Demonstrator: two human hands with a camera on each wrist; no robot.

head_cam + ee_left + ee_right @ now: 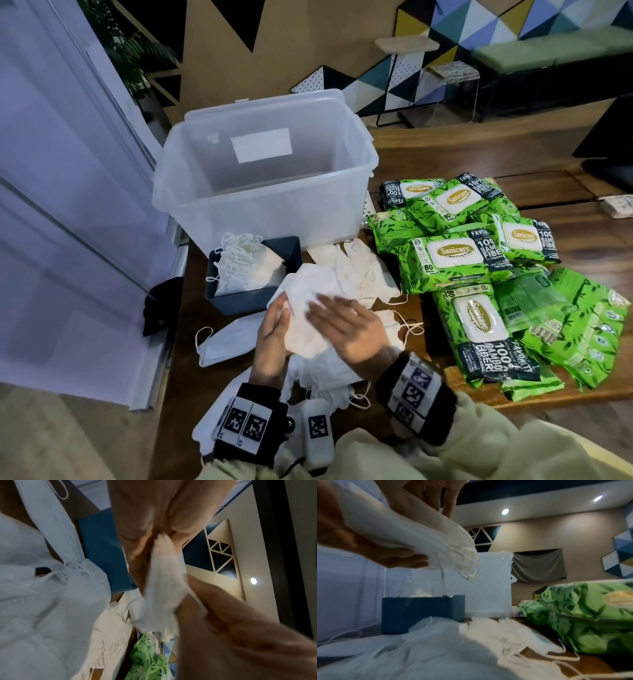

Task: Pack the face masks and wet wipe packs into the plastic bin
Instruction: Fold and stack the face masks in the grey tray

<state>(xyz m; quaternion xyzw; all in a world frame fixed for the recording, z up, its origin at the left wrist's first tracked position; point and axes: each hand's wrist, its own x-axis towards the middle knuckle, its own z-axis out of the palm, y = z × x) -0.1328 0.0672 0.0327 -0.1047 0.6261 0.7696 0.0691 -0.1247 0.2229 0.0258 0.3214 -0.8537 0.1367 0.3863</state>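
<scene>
Holding a small stack of masks (308,318) between both hands above the wooden surface (445,161): left hand (272,337) underneath with fingers curled up round the edge, right hand (346,329) flat on top, fingers straight and a bit spread. Ear loops hang off the far end in the right wrist view. More masks (359,274) lie loose on the surface around the hands, and another bunch sits in the blue box (281,250). Bin (260,164) stands just behind that box, open. Green wipe packs (479,257) are piled to the right, beside the bin.
</scene>
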